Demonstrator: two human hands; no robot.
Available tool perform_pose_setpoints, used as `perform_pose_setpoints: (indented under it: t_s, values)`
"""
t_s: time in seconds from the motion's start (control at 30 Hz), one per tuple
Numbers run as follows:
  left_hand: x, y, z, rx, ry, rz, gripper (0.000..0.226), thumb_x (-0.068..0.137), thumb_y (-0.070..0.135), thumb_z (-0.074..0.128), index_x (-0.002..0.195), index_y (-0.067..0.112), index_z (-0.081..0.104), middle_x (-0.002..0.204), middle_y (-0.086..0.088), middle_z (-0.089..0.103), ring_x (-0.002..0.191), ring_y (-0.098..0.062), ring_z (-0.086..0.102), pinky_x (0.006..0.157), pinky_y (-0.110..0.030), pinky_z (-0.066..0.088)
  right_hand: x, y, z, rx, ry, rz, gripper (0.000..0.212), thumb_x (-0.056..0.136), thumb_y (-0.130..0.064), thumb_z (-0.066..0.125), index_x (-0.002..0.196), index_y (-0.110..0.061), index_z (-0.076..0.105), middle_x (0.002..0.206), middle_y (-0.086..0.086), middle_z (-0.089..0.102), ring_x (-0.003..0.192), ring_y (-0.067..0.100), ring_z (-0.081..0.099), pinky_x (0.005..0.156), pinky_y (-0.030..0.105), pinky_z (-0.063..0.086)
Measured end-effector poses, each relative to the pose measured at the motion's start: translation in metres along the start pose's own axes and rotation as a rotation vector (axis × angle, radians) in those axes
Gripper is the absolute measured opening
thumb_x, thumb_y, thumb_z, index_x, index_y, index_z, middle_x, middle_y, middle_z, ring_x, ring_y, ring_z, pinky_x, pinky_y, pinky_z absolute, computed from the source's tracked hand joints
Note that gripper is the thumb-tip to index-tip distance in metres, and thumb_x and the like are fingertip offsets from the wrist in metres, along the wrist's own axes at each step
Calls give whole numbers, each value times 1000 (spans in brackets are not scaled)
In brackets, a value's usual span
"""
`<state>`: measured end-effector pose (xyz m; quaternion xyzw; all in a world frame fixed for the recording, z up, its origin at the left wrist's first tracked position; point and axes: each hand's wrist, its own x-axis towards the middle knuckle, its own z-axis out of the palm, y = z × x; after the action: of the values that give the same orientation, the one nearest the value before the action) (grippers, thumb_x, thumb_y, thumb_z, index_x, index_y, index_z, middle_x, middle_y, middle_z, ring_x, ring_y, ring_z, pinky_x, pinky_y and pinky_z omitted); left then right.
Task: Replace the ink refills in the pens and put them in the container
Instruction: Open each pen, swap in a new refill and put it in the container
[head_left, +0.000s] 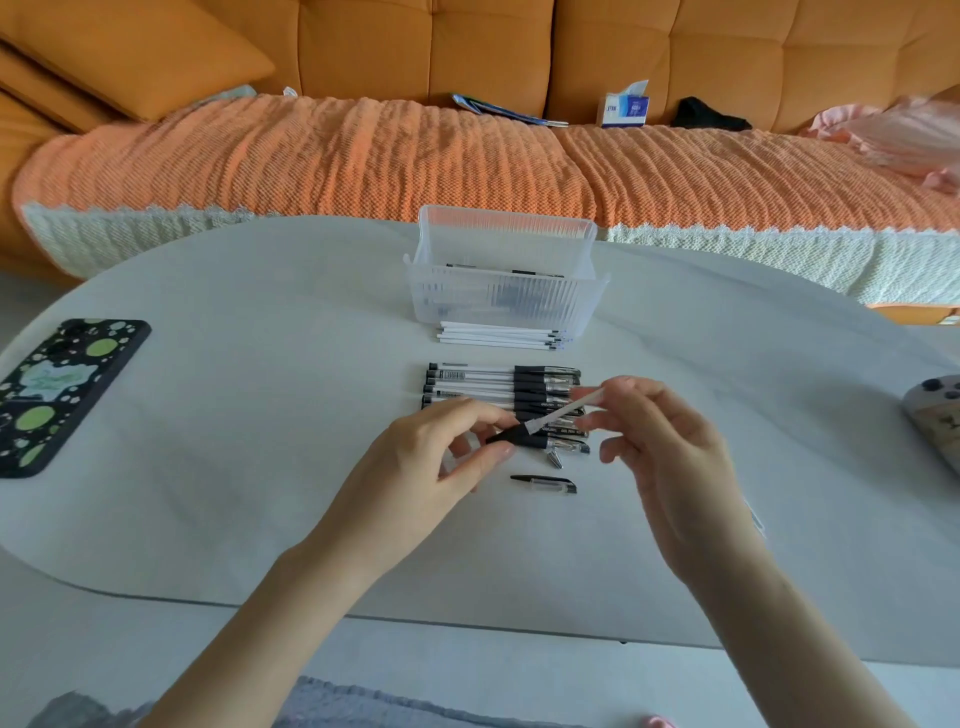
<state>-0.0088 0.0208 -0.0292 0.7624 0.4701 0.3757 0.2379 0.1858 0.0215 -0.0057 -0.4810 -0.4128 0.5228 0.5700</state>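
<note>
Pinching a white refill (566, 411) near its far end with the right hand (670, 452), its near end at the mouth of the black-gripped pen barrel (511, 435) gripped in the left hand (431, 460), just above the bench (260, 467). Hard to tell whether it is going in or coming out. Best kept straight in line with the barrel, moved slowly, never bent. Mind the loose tip (555, 458) and cap (545, 484) lying nearby, and the row of pens (483, 382) underneath. Farther off, spare refills (493, 335) against the container (498, 299), seemingly with pens inside.
</note>
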Motion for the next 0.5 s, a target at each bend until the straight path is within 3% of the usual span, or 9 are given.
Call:
perform_pose_setpoints:
  t_s: [0.13,0.27,0.4,0.5]
  values:
    - [-1,-2,0,37,-36,3,20,85,39,57,100,29,64,86,20,59,68,-3,57,60,-11,41,11,-17,-18,97,134,-53,16,92,-10,51,78,-9,58,77,6,71,57,12,55,48,16,39]
    - [-2,-3,2,84,-69,26,23,84,50,51,101,37,60,87,18,57,72,-6,58,62,-17,45,22,-24,-42,-9,258,-79,11,90,-11,56,82,-8,63,64,-1,66,53,10,48,45,17,36]
    - [-1,-3,3,90,-71,40,28,84,53,47,102,36,60,88,19,58,73,-5,58,61,-16,45,28,-24,-58,-423,278,-117,7,85,-13,63,81,-11,68,57,-5,64,49,7,48,43,14,37]
    - [0,-2,3,95,-73,55,27,85,51,47,102,35,62,89,23,57,73,-2,58,62,-13,44,28,-21,-61,-763,293,-180,5,82,-16,65,78,-16,68,64,-5,67,55,4,57,51,8,41]
